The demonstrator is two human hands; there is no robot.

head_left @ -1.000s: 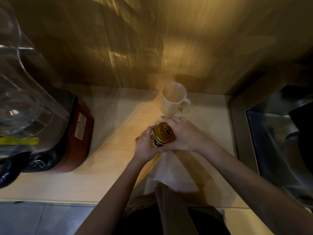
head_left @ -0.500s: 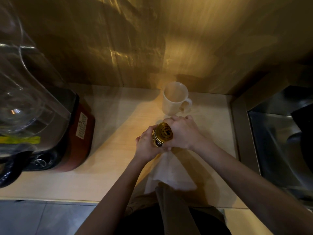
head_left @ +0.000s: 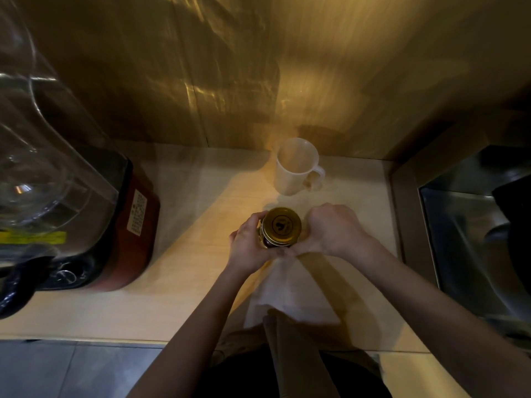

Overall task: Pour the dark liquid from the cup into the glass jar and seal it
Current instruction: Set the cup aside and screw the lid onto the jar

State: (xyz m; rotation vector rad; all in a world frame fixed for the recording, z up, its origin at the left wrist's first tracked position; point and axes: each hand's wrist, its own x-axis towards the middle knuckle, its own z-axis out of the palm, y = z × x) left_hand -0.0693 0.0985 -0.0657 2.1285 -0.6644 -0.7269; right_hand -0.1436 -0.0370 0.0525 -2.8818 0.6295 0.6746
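The glass jar (head_left: 268, 243) stands on the counter's middle, with a gold lid (head_left: 282, 225) on top; dark content shows just under the lid. My left hand (head_left: 249, 246) wraps the jar's left side. My right hand (head_left: 330, 229) is beside the jar on the right, fingers curled, its thumb side touching the jar's lower front; the lid top is uncovered. The white cup (head_left: 297, 166) stands upright behind the jar, handle to the right, and looks empty inside.
A white cloth (head_left: 290, 294) lies under and in front of the jar. A blender with a clear jug (head_left: 51, 173) and red base (head_left: 135, 234) fills the left. A steel sink (head_left: 471, 242) lies at the right. A wall panel (head_left: 258, 67) backs the counter (head_left: 186, 297).
My right hand has come off the lid top and swung to the jar's right side, so the whole gold lid now shows. My left hand keeps hold of the jar.
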